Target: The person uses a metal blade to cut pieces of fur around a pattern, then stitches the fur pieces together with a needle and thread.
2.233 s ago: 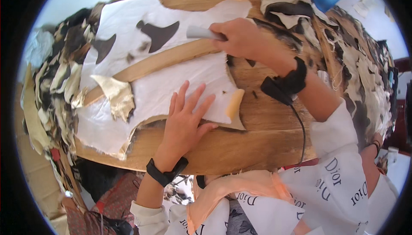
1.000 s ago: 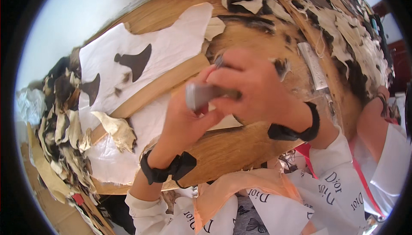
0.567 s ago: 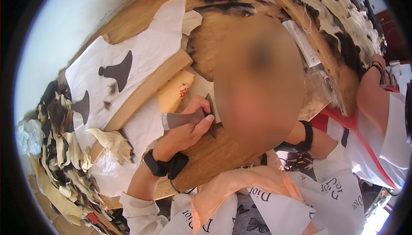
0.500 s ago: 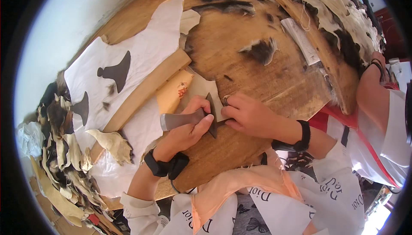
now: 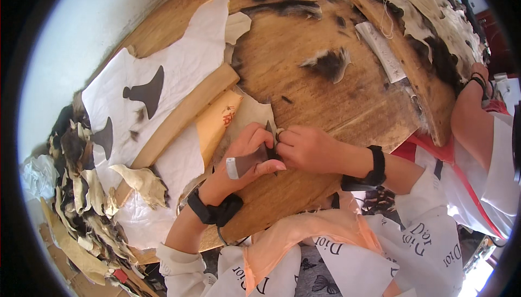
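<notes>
My left hand [image 5: 239,161] grips a small knife by its grey handle [image 5: 242,165], above the wooden table [image 5: 325,107]. My right hand [image 5: 304,147] meets it from the right, with its fingertips pinching at the thin dark blade [image 5: 269,135] that sticks up between the two hands. Just beyond the hands lies a white hide with dark patches [image 5: 157,88], with a long wooden strip [image 5: 184,115] laid across it and a yellow-orange card [image 5: 217,123] beside that.
Scraps of hide and fur [image 5: 81,188] pile along the table's left edge. A dark fur tuft [image 5: 331,63] lies mid-table. More hides [image 5: 423,9] heap at the far right behind a curved wooden board [image 5: 412,63]. Another person's arm [image 5: 472,118] reaches in at right.
My right hand lifted the knife off the hide and brought it toward me. My left hand left the hide and took the handle; my right fingers now pinch the blade.
</notes>
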Tool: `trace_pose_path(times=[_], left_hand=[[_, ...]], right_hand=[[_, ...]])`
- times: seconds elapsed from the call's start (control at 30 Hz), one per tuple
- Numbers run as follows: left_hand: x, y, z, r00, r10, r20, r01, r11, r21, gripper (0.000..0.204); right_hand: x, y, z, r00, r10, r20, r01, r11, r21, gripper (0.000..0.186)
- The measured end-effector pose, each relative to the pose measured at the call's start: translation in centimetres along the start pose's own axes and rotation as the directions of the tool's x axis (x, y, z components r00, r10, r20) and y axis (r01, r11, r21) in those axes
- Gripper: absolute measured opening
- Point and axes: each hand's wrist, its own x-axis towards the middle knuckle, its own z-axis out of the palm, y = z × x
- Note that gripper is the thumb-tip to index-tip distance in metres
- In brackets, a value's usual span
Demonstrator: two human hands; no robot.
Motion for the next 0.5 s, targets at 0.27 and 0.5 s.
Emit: trace_pose_path(times=[0.27, 0.5], left_hand=[[-0.6, 0.1, 0.2, 0.998, -0.013, 0.064, 0.015, 0.999, -0.033, 0.048], [1.1, -1.0, -1.3, 0.987, -0.159, -0.007, 0.156, 0.976, -0.154, 0.043]], right_hand=[[0.5, 1.0, 0.4, 0.935, 0.350, -0.063, -0.309, 0.885, 0.348, 0.009], [1.2, 1.2, -1.0, 0.689, 0.675, 0.264, -0.601, 0.327, 0.729, 0.011]])
